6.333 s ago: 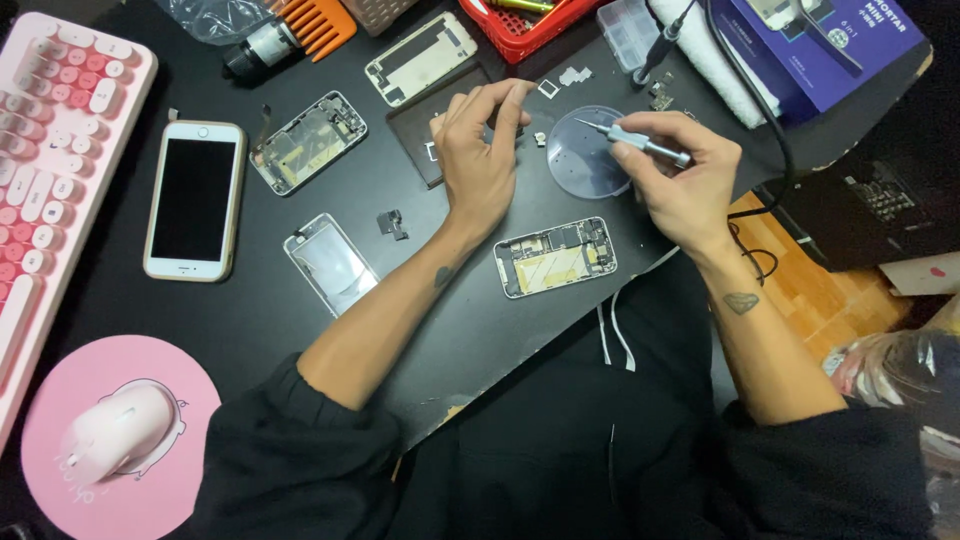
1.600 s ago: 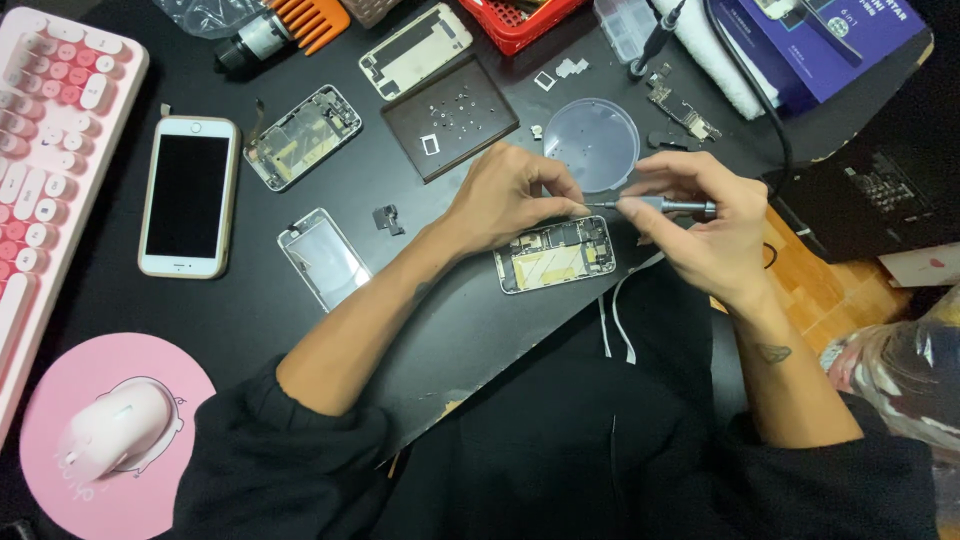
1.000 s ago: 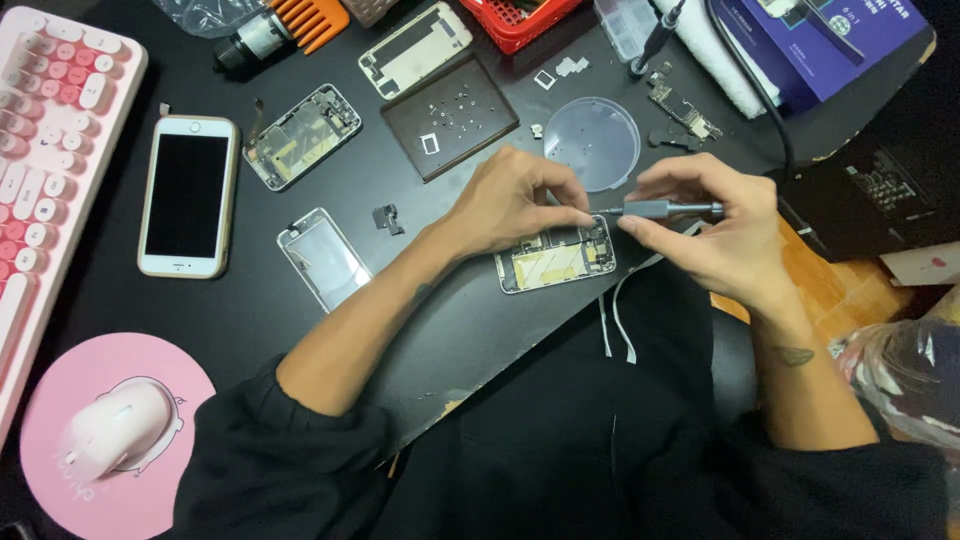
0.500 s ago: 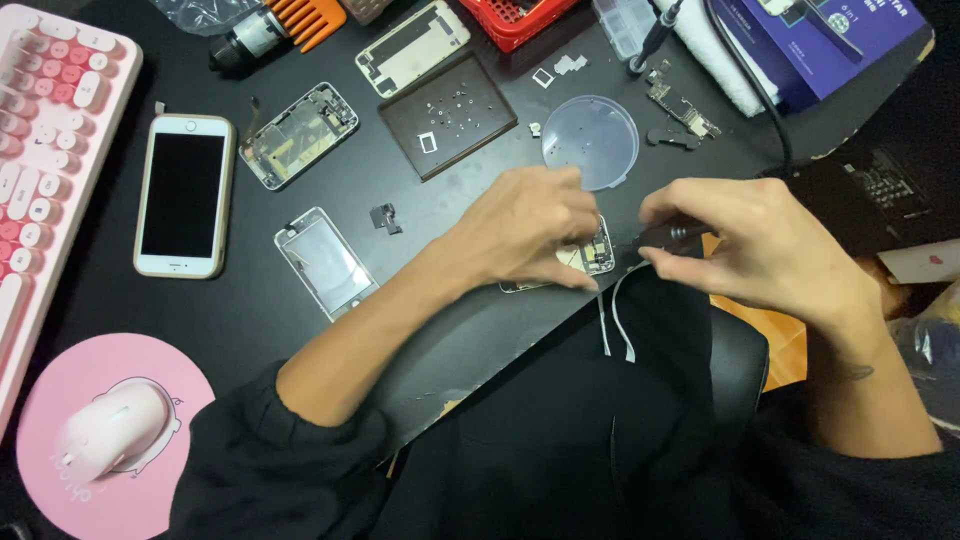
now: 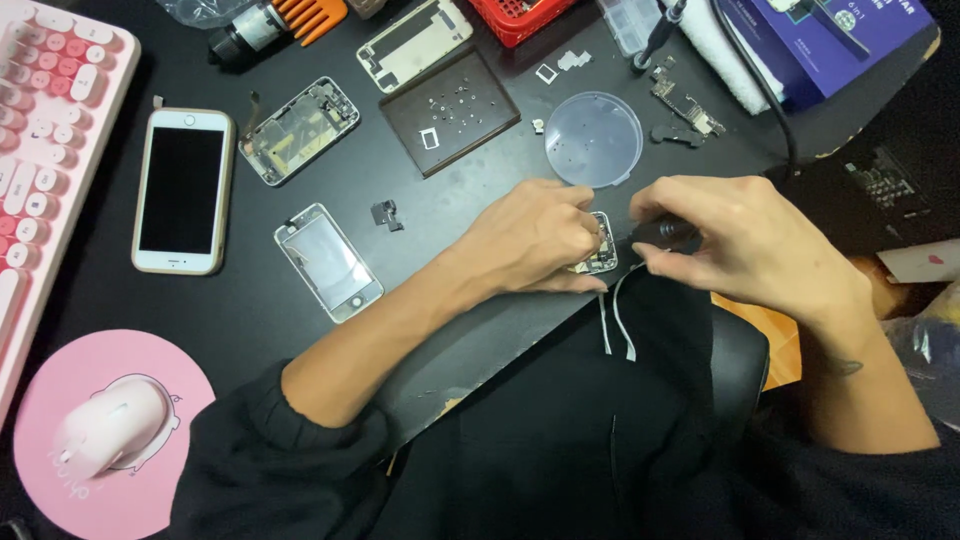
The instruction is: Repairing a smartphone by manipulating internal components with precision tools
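My left hand (image 5: 535, 235) lies over an opened phone chassis (image 5: 602, 255) at the near edge of the black table, fingers curled on it, so only its right end shows. My right hand (image 5: 745, 240) is closed around a black screwdriver (image 5: 662, 233) whose tip points left into that chassis. A round clear plastic dish (image 5: 594, 139) sits just behind my hands. A dark square mat (image 5: 450, 108) with small screws and parts lies further left.
A white phone (image 5: 183, 190) lies face up at left, beside a pink keyboard (image 5: 40, 150). Another open chassis (image 5: 300, 130), a bare phone frame (image 5: 329, 262) and a white back cover (image 5: 415, 42) are spread about. A pink mouse (image 5: 112, 437) sits on a pink pad.
Both hands came down from the clear dish to the chassis at the table's edge. My left hand now covers most of it, and the screwdriver tip has gone down onto it.
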